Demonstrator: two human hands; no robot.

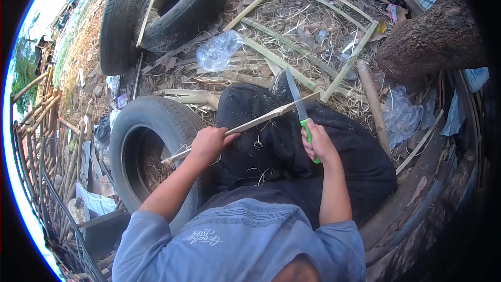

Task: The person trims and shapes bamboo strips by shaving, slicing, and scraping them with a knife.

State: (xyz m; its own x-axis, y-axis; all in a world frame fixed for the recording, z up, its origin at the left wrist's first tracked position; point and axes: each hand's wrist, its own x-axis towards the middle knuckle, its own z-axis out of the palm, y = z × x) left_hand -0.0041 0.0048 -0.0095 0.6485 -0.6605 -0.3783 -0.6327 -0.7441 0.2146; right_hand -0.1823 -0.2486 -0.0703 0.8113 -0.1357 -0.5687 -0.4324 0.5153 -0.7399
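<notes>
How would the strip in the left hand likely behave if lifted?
The strip would probably feel light, being so narrow for its length. It seems fairly stiff, since it shows no obvious sag beyond the left hand, though its thinness suggests it might flex if pushed.

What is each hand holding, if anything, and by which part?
Left grip: a long, pale, narrow wooden strip, nearer its left end. Right grip: a silver-bladed knife, by its green handle.
</notes>
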